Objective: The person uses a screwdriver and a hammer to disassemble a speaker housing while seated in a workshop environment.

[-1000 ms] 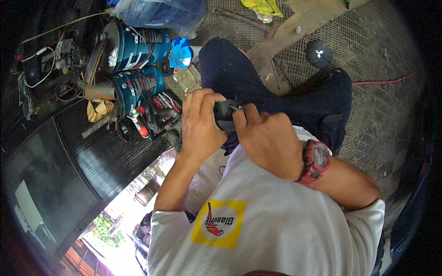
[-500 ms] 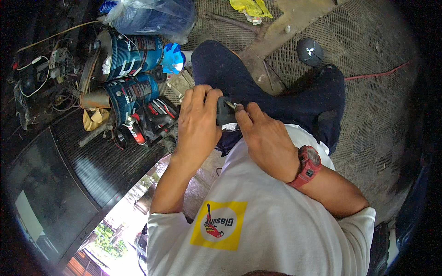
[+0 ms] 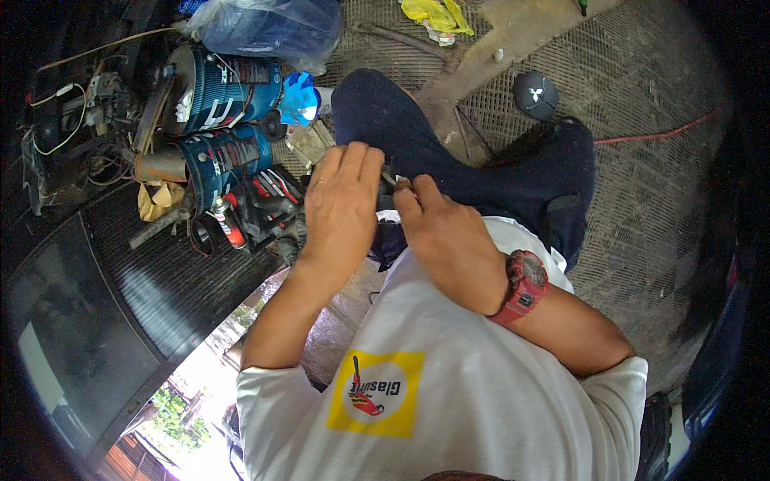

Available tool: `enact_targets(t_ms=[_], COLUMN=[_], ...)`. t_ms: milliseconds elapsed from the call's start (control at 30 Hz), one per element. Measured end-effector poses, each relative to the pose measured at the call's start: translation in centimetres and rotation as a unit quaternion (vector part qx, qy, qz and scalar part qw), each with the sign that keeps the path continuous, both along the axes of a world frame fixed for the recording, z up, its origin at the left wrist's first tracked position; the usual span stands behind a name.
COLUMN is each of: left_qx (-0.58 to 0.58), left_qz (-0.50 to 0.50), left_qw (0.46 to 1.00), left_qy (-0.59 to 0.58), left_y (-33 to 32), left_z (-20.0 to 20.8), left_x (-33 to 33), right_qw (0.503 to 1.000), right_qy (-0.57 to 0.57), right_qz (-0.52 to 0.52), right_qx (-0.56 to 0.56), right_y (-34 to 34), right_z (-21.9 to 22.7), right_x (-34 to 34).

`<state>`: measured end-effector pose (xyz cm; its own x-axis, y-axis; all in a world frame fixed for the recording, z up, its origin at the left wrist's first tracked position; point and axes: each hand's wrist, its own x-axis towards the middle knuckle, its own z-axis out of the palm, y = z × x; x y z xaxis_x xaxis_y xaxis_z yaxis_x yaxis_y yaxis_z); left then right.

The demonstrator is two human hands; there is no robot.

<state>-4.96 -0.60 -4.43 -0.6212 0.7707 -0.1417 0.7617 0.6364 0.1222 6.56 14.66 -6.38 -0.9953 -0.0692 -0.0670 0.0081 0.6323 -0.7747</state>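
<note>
My left hand (image 3: 341,210), back upward and fingers bent together, grips a small dark block-like piece (image 3: 386,195) over my lap. Most of that piece is hidden behind the fingers, so its kind does not show. From the other side my right hand (image 3: 446,237) closes in, thumb and fingertips pinched at the piece's right end. A short, thin, pale tip shows between these fingers; the rest of it is covered. A red watch (image 3: 525,287) is on my right wrist. Below both hands are dark trousers (image 3: 473,188) and a white shirt (image 3: 481,385).
Blue metal drums (image 3: 237,94) stand at the left, with a red-and-white spray can (image 3: 229,224) and a black-and-red bottle (image 3: 273,196) nearby. A clear plastic bag (image 3: 269,32) lies beyond them. On the textured floor are a yellow bag (image 3: 439,14), a round dark cap (image 3: 536,94) and a red hose (image 3: 658,135).
Both hands have shifted slightly left in the view. The dark piece shows less between them, and the pale tip has changed its angle. Each hand keeps its grip.
</note>
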Motion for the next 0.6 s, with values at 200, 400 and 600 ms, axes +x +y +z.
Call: enact_targets(t_ms=[200,400,600], left_qx=[0.030,0.075,0.082], left_qz=[0.027,0.089,0.139], left_qw=[0.999,0.993,0.987], left_qy=[0.004,0.008,0.021], left_y=[-1.0,-2.3,-4.2], left_z=[0.5,0.2,1.2], left_x=[-0.2,-0.9,0.8], right_qw=[0.997,0.975,0.935], right_qy=[-0.072,0.000,-0.056], right_qz=[0.031,-0.048,-0.204], right_qx=[-0.021,-0.218,-0.285], right_y=[-0.5,1.1,9.0], right_z=[1.0,-0.2,-8.8], right_x=[-1.0,-0.9,-1.6])
